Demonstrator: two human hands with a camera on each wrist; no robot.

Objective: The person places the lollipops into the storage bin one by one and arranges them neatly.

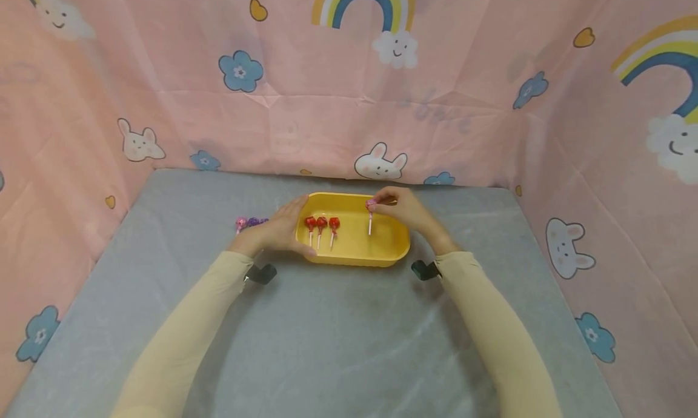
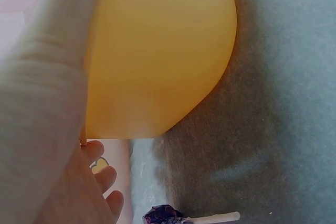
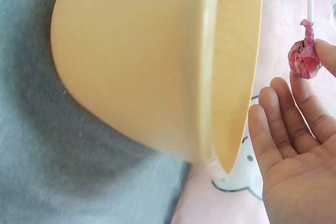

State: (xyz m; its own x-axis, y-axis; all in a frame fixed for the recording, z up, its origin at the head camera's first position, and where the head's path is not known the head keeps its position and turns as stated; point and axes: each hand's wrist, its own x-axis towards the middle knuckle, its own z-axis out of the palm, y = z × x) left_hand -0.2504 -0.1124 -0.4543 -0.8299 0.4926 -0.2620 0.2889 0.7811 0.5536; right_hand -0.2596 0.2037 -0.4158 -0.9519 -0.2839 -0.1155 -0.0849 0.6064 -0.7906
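My right hand (image 1: pixel 406 209) pinches a pink-wrapped lollipop (image 3: pixel 304 59) by its candy head between thumb and index finger, the other fingers extended. Its white stick points toward the front, over the right part of a yellow plastic basin (image 1: pixel 354 262). Inside the basin's left part lie three red-wrapped lollipops (image 1: pixel 322 223), side by side with sticks toward the front. My left hand (image 1: pixel 278 227) spans the basin's left end, fingers stretched to the back corner and thumb at the front rim. Left of it, a pink lollipop (image 1: pixel 241 223) and purple lollipops (image 1: pixel 254 222) lie on the table, partly hidden.
The basin stands on a grey cloth-covered table (image 1: pixel 338 333), near its back edge. Pink printed curtains (image 1: pixel 305 121) rise behind the table and along both sides. A dark wrist camera (image 1: pixel 262 274) sits at each cuff.
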